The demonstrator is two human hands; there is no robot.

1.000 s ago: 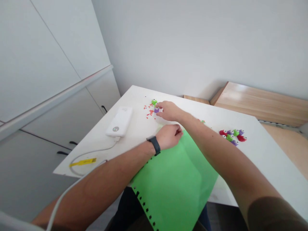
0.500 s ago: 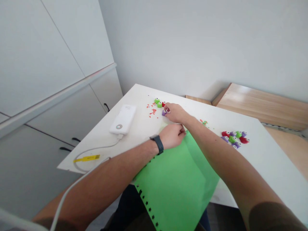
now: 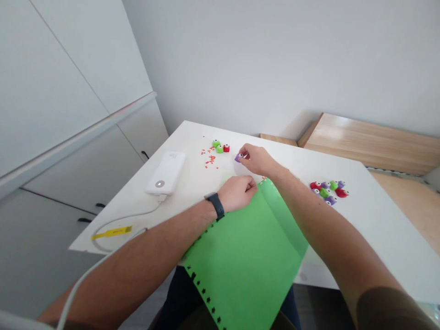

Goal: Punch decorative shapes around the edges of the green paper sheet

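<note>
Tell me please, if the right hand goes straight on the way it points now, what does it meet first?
The right hand already holds a small purple craft punch at its fingertips. Past that, the first thing in line seems to be the small red craft punch, though depth is hard to judge from this view.

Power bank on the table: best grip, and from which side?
Pinch the long sides of the white power bank from above, mid-body: it lies flat, a thin slab. Stay clear of the near end, where the white cable plugs in.
</note>
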